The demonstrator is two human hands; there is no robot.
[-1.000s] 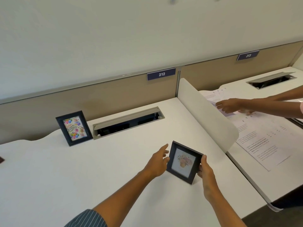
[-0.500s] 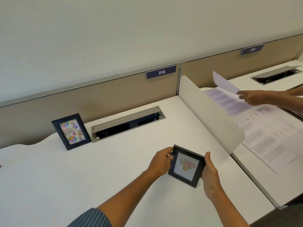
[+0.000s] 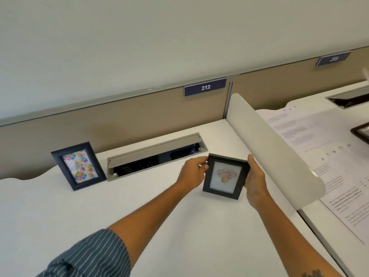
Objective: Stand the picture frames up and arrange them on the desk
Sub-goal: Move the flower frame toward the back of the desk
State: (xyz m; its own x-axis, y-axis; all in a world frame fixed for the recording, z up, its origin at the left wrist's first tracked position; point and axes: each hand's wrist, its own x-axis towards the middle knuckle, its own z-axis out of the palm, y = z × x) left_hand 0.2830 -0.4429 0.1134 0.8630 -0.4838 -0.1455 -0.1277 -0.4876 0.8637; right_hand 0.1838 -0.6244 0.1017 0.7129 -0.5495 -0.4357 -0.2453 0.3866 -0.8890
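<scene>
White laminate desk (image 3: 60, 212) fills most of my view, backed by a tan partition panel (image 3: 119, 116) under a pale wall, with a dark blue number plate reading 212 (image 3: 205, 87) clipped on the partition's top edge. I see my left hand (image 3: 192, 172) and right hand (image 3: 255, 180) both on the small black square picture frame with a floral print (image 3: 225, 175), one at each side edge. The left fingers wrap its left edge near the upper corner, and the right thumb lies along the right edge with the other fingers hidden behind it. That frame faces me, roughly upright, tilted slightly; I cannot tell whether its bottom edge touches the desk. It sits just in front of the right end of the grey metal cable tray with its flap open (image 3: 155, 154), which is recessed in the desk. At the tray's left end stands the dark blue rectangular picture frame with a colourful balloon card (image 3: 78, 165), leaning back, close to the partition. A striped blue-grey sleeve (image 3: 89, 256) covers my left upper forearm. To my right, a curved white divider screen (image 3: 275, 152) separates this desk from the neighbouring one, where printed paper sheets (image 3: 319, 148) lie flat.
</scene>
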